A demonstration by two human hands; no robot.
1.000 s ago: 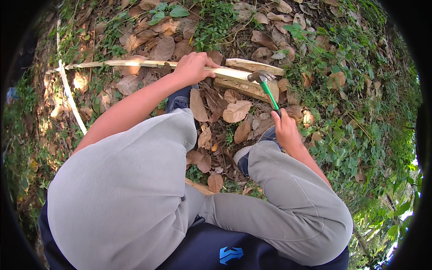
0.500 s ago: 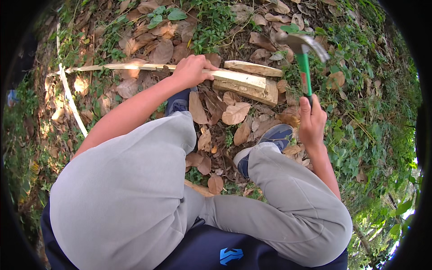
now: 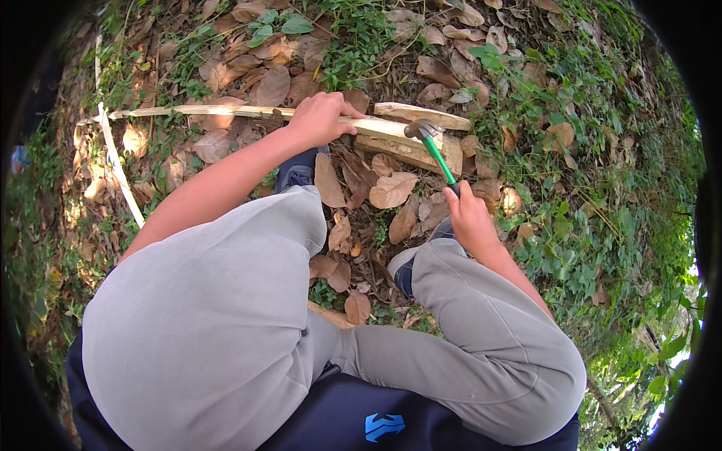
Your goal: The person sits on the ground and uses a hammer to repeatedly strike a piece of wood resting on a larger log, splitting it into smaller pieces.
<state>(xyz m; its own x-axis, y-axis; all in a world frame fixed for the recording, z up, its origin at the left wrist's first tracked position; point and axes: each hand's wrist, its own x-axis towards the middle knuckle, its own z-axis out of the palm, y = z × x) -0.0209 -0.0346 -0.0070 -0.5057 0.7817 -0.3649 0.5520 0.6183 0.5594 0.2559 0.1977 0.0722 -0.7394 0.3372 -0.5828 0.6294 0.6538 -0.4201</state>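
My left hand [image 3: 322,120] is closed round a long pale wooden strip [image 3: 382,129], which stretches far to the left over the leaves. The strip's right end lies on a thicker wooden block [image 3: 410,152]. My right hand [image 3: 472,218] grips the dark handle end of a claw hammer [image 3: 438,156] with a green shaft. The hammer's metal head is down at the right end of the strip; whether it touches the wood I cannot tell. Just beyond the block, a second split piece of wood [image 3: 421,116] lies roughly parallel to it.
Dry brown leaves [image 3: 393,189] and green plants [image 3: 571,225] cover the ground. Another thin pale stick [image 3: 119,165] crosses the strip's far left end. My dark blue shoes [image 3: 404,270] stand close to the block. A piece of wood [image 3: 329,314] shows between my legs.
The hammer has swung down and to the left, from raised at the right to the strip's right end. My right hand moved with it; my left hand stayed put.
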